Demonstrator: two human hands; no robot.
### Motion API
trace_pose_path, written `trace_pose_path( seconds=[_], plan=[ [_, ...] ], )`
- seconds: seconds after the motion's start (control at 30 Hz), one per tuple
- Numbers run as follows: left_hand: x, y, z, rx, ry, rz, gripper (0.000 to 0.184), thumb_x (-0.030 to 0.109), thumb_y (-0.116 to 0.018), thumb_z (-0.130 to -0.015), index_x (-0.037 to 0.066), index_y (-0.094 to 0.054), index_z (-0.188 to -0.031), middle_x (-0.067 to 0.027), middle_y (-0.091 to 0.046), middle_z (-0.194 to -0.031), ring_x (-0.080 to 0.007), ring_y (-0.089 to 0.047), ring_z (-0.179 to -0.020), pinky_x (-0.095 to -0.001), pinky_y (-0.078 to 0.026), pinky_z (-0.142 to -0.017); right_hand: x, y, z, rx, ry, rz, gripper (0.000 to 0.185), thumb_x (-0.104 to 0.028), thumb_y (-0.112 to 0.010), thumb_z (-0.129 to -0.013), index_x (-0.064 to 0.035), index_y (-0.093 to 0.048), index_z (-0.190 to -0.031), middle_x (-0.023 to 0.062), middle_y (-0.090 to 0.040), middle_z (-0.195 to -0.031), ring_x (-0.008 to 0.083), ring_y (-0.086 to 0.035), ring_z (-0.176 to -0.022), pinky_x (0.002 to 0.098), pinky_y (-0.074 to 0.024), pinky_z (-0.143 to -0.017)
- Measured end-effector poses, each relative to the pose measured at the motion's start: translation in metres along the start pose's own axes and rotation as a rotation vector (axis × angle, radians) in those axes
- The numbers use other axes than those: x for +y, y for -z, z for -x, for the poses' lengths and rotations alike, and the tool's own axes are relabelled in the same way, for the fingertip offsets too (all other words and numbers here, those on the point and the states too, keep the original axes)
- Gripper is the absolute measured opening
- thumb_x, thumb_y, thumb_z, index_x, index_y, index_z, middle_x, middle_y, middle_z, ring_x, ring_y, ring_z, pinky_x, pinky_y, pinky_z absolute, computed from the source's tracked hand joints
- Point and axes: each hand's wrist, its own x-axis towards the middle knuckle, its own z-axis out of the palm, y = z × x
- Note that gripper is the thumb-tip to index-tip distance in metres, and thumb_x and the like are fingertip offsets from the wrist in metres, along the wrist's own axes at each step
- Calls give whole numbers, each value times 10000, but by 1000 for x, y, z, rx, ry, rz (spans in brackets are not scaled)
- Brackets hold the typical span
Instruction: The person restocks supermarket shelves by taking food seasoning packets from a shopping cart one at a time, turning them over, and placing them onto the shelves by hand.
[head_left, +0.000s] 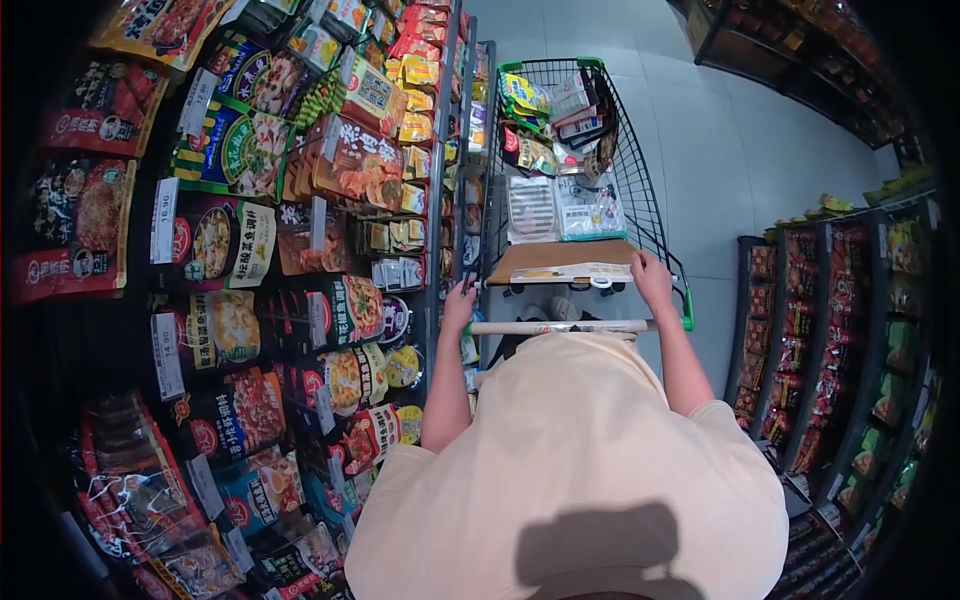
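A shopping cart (pixel 640 170) with a dark wire basket and green corners stands in front of me. My left hand (pixel 459 305) is closed at the left side of the cart, just beyond the pale push bar (pixel 560 327); its fingertips are partly hidden. My right hand (pixel 652 279) curls around the cart's right side, beside the end of the brown panel (pixel 570 257). In the basket lie a striped pack (pixel 533 209), a clear-and-white pack (pixel 592 208), a yellow-green bag (pixel 525 97) and several other packets.
Close on my left runs a tall shelf of seasoning pouches (pixel 236 240) with price tags (pixel 165 220). More racks of packets (pixel 830 330) stand on the right, and another shelf (pixel 810 60) at the upper right. Grey tiled floor (pixel 720 150) shows between them.
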Motion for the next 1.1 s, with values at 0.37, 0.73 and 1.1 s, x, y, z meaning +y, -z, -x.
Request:
trace_pose_path(
  seconds=[0.37,0.73,1.1],
  plan=[
    [3,5,-10,-69,89,277,318,131,-594,-961,148,-650,-1274,23,-592,-832,-69,-505,-675,-248,-391,-544,-1,-9,-1,98,-5,-50,326,-312,-493,-942,-125,-731,-1061,200,-715,-939,410,-678,-902,498,-533,-802],
    [-5,12,-25,-61,42,248,291,136,-599,-957,122,-661,-1241,2,-631,-851,-80,-562,-709,-257,-412,-562,-6,-21,-3,130,-10,-6,338,-305,-475,-930,-115,-734,-1036,209,-711,-948,427,-665,-927,502,-523,-822],
    [21,17,-12,-30,53,165,280,143,-585,-972,134,-663,-1240,-10,-630,-858,-98,-546,-708,-281,-447,-614,-15,-16,-13,74,-33,2,310,-270,-500,-911,-107,-741,-1019,166,-725,-950,375,-687,-907,447,-537,-809]
  ],
)
